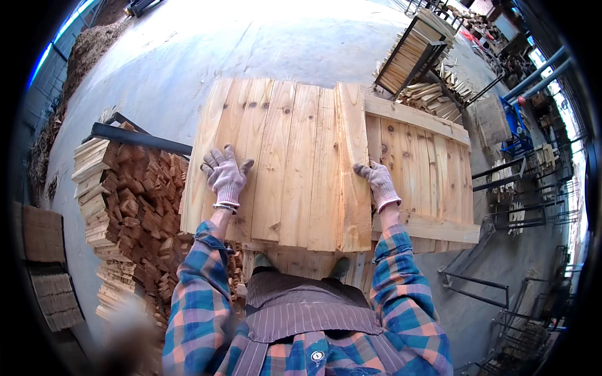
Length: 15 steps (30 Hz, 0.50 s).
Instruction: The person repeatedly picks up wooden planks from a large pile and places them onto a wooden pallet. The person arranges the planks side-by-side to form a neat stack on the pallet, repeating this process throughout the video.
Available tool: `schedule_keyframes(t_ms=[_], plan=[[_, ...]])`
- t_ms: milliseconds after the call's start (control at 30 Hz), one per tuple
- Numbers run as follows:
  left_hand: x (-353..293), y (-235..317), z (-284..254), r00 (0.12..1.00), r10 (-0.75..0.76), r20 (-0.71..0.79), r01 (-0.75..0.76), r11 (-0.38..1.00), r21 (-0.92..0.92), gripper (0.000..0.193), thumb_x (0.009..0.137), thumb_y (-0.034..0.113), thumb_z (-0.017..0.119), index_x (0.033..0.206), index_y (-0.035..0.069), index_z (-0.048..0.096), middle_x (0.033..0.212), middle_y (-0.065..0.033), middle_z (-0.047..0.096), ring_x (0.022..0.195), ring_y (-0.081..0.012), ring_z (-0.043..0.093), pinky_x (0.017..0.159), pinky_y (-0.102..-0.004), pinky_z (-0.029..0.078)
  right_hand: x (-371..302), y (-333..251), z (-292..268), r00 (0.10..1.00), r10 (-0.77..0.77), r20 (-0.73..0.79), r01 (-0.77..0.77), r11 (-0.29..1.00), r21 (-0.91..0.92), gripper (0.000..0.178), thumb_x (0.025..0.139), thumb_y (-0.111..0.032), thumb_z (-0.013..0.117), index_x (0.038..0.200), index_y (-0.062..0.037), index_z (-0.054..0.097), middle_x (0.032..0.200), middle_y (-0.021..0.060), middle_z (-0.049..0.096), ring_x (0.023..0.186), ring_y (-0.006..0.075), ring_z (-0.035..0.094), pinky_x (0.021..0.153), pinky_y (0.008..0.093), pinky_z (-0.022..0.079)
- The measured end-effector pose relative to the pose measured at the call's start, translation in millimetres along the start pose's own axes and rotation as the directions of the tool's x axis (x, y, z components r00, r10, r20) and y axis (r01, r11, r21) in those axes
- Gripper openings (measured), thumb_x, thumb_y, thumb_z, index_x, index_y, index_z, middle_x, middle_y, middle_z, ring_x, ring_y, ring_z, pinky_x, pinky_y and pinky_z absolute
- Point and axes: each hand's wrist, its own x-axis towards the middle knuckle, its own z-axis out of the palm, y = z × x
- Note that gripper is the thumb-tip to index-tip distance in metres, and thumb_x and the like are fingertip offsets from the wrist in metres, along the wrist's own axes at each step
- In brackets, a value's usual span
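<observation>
Side-by-side light wooden planks (295,163) lie in front of me like a panel, some with dark knots. My left hand (226,174), in a pale knit glove with grey fingertips, lies on the left planks with fingers spread, holding nothing. The rightmost plank (355,207) sits tilted or raised against its neighbour. On its right edge my right hand (379,182), gloved alike, is closed, thumb on top; its other fingers are partly hidden. Right of that hand is a panel (433,169) of upright boards between two crosswise battens.
At my left stands a large stack of short wood pieces (135,207) beside a dark metal bar (141,139). Bundled slats in a metal rack (411,56) stand far right. Black metal frames (480,285) are on the concrete floor at right. Brown stacks (44,235) stand far left.
</observation>
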Motion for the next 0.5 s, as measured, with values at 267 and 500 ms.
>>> schedule_keyframes(t_ms=[267, 500], plan=[[0.2, -8.0, 18.0, 0.989, 0.043, -0.138, -0.042, 0.999, 0.014, 0.082, 0.085, 0.07, 0.046, 0.144, 0.013, 0.041, 0.145, -0.0235, 0.035, 0.134, -0.0448, 0.03, 0.11, -0.0562, 0.024, -14.7, -69.0, 73.8, 0.962, -0.047, -0.268, -0.235, 0.358, -0.904, 0.105, 0.071, -0.048, 0.078, 0.149, -0.0046, 0.023, 0.123, 0.0291, 0.054, 0.113, 0.0344, 0.057, 0.091, 0.0424, 0.051], [-2.7, -11.5, 7.8, 0.996, 0.009, -0.093, -0.01, 1.0, -0.015, 0.081, 0.085, 0.068, 0.048, 0.144, 0.013, 0.04, 0.147, -0.0243, 0.034, 0.136, -0.0459, 0.029, 0.112, -0.056, 0.022, -10.3, -60.4, 3.4, 0.963, -0.05, -0.264, -0.175, 0.63, -0.756, 0.113, 0.066, -0.044, 0.082, 0.152, -0.0088, 0.018, 0.126, 0.0251, 0.05, 0.114, 0.0346, 0.056, 0.094, 0.0411, 0.05]])
